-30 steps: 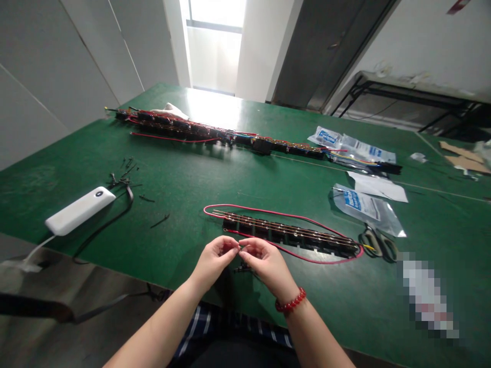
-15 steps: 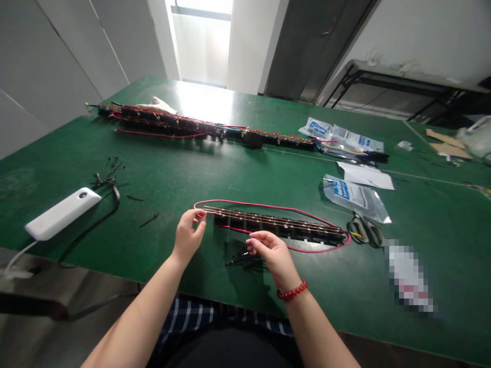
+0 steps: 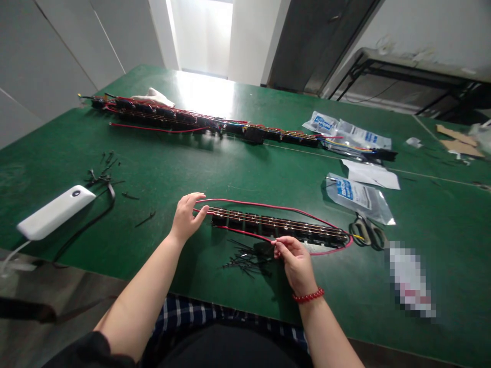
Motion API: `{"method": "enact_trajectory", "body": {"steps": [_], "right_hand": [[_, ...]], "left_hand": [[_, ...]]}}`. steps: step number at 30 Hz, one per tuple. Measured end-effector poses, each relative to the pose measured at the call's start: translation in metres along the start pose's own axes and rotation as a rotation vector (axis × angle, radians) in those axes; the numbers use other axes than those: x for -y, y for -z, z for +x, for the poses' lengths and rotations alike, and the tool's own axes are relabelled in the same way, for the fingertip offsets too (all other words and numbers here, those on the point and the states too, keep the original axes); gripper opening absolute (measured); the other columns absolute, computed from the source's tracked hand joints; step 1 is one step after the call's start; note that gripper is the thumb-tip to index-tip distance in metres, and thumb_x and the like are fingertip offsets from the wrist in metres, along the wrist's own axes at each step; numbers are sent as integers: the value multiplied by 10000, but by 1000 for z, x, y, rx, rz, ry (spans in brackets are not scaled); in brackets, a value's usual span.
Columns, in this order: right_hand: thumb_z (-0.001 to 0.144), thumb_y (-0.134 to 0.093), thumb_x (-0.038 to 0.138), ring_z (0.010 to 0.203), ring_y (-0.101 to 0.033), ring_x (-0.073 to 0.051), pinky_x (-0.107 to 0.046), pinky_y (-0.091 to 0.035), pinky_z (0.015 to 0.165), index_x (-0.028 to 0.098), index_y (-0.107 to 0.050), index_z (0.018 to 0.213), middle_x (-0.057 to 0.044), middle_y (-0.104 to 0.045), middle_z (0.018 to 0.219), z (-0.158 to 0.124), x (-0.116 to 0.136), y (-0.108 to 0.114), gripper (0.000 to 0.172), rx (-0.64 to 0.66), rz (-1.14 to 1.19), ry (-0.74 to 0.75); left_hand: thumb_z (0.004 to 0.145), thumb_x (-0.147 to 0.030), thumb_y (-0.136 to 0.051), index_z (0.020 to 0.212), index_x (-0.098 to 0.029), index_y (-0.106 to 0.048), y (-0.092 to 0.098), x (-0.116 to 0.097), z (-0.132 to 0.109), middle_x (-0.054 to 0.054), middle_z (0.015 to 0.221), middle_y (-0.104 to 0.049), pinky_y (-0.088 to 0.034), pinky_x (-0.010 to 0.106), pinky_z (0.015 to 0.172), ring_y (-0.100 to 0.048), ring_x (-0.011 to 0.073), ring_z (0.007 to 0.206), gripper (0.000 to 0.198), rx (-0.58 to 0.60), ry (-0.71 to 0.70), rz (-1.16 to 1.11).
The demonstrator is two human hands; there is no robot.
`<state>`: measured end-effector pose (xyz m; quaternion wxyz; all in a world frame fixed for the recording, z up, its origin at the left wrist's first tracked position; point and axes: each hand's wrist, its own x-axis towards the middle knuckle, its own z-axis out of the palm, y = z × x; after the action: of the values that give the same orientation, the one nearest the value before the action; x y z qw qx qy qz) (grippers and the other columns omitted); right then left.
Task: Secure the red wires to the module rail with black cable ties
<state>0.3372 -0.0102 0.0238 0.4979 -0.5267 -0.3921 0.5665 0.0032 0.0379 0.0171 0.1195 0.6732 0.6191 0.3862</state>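
A short black component strip [image 3: 280,227] with brass rods lies on the green table [image 3: 215,168], ringed by a red wire loop [image 3: 264,206]. My left hand [image 3: 187,217] is closed on the strip's left end, where the red loop bends. My right hand [image 3: 293,255] pinches the red wire at the strip's near side. A small heap of black cable ties [image 3: 245,260] lies just left of my right hand.
A long strip assembly [image 3: 199,121] with red wires spans the far side. Scissors [image 3: 366,232] and plastic bags [image 3: 358,197] lie at the right. A white power bank [image 3: 56,212] with a black strap rests at left, near cut tie scraps [image 3: 105,171].
My hands have parted from in front of me. The left went to the strip's left end, the right moved rightwards to the red wire along the near side.
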Motion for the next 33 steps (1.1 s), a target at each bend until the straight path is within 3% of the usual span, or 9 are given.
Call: {"method": "enact_trajectory", "body": {"steps": [8, 12, 19, 29, 33], "right_hand": [[679, -851, 350, 612, -597, -111, -269, -506, 587, 236, -680, 837, 5, -707, 761, 4, 10, 3, 259, -1, 175, -64], [654, -866, 351, 615, -604, -115, -277, -523, 589, 241, -681, 843, 7, -705, 759, 4, 11, 2, 287, -12, 197, -78], [670, -852, 374, 610, -606, -115, -280, -525, 588, 238, -666, 847, 11, -703, 758, 3, 9, 2, 291, -8, 178, -60], [680, -846, 352, 621, -612, -104, -256, -514, 595, 244, -657, 853, 23, -696, 771, 1, 12, 1, 278, 11, 221, -63], [688, -840, 345, 625, -615, -106, -258, -519, 596, 244, -658, 858, 21, -698, 778, 0, 13, 0, 269, 9, 217, -65]], "left_hand": [[932, -461, -491, 985, -211, -650, -4, -1, 5, 67, 988, -712, -445, 411, 914, -627, 254, 967, 301, 41, 166, 154], [941, -491, -469, 994, -224, -661, -2, -1, 4, 59, 999, -719, -422, 408, 905, -619, 253, 961, 333, 68, 138, 168], [874, -602, -554, 1206, -254, -631, -2, 5, 2, 81, 1152, -690, -364, 452, 992, -574, 301, 1119, 487, 150, 59, 226], [721, -535, -771, 1140, -292, -647, 5, 12, 0, 64, 1111, -679, -378, 450, 978, -590, 305, 1077, 499, 230, -14, 234], [698, -512, -801, 1022, -266, -658, 4, 12, -1, 43, 1036, -693, -425, 410, 914, -633, 255, 928, 431, 233, -2, 181]]}}
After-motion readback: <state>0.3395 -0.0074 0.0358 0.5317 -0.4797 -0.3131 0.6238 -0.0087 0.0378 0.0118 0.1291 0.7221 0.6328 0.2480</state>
